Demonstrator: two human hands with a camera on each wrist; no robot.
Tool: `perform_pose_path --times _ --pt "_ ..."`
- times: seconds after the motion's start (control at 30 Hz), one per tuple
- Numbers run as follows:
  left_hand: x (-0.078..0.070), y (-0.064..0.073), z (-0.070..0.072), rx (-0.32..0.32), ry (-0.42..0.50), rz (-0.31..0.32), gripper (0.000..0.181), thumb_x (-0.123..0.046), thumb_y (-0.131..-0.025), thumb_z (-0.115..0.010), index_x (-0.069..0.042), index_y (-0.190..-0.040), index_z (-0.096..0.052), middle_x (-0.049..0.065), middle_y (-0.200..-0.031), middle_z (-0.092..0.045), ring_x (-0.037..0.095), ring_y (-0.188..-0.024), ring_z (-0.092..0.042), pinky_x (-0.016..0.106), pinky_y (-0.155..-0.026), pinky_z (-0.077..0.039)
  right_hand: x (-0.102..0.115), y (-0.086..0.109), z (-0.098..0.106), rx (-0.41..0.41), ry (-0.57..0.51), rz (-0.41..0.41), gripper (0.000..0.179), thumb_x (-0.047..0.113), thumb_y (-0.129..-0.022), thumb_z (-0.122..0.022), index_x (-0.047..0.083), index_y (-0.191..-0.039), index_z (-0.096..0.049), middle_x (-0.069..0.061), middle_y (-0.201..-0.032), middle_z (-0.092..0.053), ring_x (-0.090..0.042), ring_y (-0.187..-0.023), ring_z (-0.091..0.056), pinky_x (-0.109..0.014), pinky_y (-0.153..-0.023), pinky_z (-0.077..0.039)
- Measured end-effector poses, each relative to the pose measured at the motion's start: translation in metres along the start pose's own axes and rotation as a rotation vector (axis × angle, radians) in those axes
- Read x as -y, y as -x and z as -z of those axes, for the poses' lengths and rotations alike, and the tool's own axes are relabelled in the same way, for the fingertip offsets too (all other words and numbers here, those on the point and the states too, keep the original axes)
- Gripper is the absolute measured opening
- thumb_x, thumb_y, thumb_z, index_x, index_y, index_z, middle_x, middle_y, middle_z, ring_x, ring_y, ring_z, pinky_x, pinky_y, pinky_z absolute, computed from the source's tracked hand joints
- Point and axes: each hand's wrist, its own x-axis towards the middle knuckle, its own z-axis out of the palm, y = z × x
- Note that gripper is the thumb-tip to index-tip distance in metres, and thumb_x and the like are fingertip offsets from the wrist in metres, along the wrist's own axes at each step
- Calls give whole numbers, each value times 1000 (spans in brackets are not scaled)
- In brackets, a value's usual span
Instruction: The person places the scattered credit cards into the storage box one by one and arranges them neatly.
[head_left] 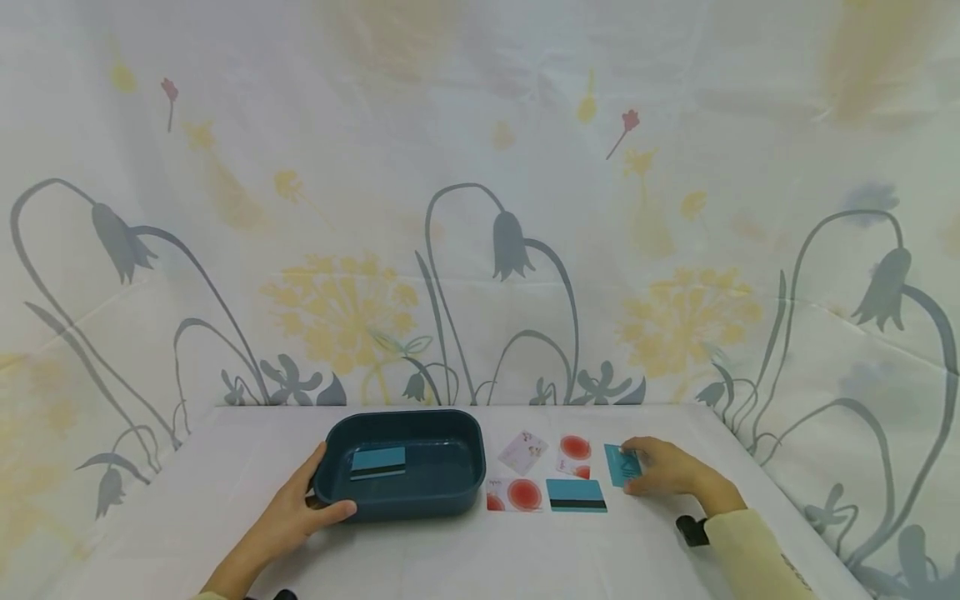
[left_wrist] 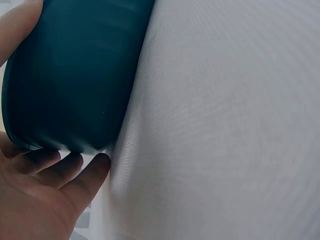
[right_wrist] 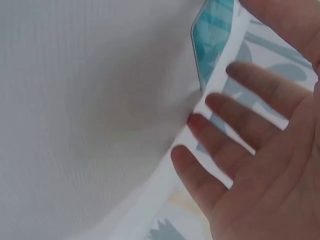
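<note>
A dark teal plastic tray (head_left: 405, 507) stands left of centre, and a blue card (head_left: 378, 461) with a black stripe lies in it. My left hand (head_left: 288, 504) grips the tray's left end, thumb on the front side; the left wrist view shows the fingers against its outer wall. At the right, my right hand (head_left: 667, 471) reaches over a teal card (head_left: 621, 465), thumb and forefinger at its right edge. In the right wrist view the fingers (right_wrist: 220, 145) are spread and fairly straight near that card (right_wrist: 212, 45). Whether they touch it, I cannot tell.
Between tray and right hand lie a blue striped card (head_left: 576, 492), a pale pink card (head_left: 523, 451) and two red-and-white cards, one upright (head_left: 574, 454), one sideways (head_left: 514, 495). Behind the white-covered table (head_left: 450, 558) hangs a flowered curtain (head_left: 480, 333).
</note>
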Motion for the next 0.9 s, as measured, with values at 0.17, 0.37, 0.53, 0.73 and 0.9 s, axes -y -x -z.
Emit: perform_pose_path --times 0.17,0.37,0.53,0.73,0.9 --pt "1 -1 -1 -1 -7 -11 108 -39 -79 -77 -1 -153 -7 25 -156 -13 40 -134 -34 38 -95 -46 6 -1 -4 -35 64 -25 75 42 -77 -77 -10 -124 -53 -27 -123 -54 -42 -114 -49 -59 -97 -37" --pt "1 -1 0 -6 -13 -9 109 -40 -79 -77 -1 -153 -7 24 -156 -14 40 -134 -35 39 -96 -45 12 0 -4 -50 77 1 73 37 -77 -78 -14 -123 -51 -28 -122 -54 -41 -111 -51 -58 -97 -38" --pt "0 -1 0 -2 -9 1 109 -40 -79 -77 -1 -153 -7 24 -156 -13 40 -134 -35 40 -96 -45 6 3 -2 -33 43 26 66 27 -78 -78 -10 -126 -52 -27 -126 -55 -45 -118 -48 -59 -99 -35" --pt "0 0 0 2 16 0 109 -38 -79 -78 -1 -153 -7 25 -156 -12 40 -134 -35 35 -93 -47 1 5 3 -6 24 26 60 22 -75 -79 -2 -125 -57 -25 -128 -54 -45 -119 -47 -62 -98 -35" --pt "0 0 0 5 25 1 110 -38 -79 -78 -1 -153 -6 25 -156 -12 40 -134 -35 34 -93 -47 2 1 2 -13 27 -7 72 36 -76 -79 -10 -124 -53 -26 -124 -55 -40 -113 -51 -59 -97 -37"
